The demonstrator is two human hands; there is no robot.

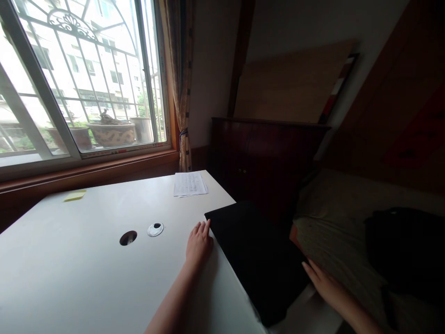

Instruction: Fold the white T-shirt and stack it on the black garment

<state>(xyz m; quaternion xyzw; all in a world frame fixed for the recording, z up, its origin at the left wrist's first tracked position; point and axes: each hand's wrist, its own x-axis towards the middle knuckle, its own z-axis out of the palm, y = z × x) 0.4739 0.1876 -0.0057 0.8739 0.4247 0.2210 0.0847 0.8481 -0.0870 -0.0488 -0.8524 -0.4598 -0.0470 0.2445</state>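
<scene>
1. The left hand (200,241) reaches forward, fingers at the far left corner of a black sheet (257,255); I cannot tell whether they pinch it or only rest there.
2. The right hand (323,280), well apart from the left, touches the sheet's right edge; shadow hides whether it grips.
3. The sheet lies between the hands, along the right side of a white desk (86,278). Its material is unclear in the gloom.
4. Handling it well probably means matching the pressure of both hands, so it does not twist.
5. The near end has no hand on it and seems likeliest to skew; small, level movements would suit.
6. Loose papers (189,184) lie near the sheet's far end, so the left fingers need some care there. A hole (128,238) and a round cap (155,229) sit farther left.
7. The window (93,79) brightens the left; the right is dim, so feeling for that edge seems wise.
</scene>
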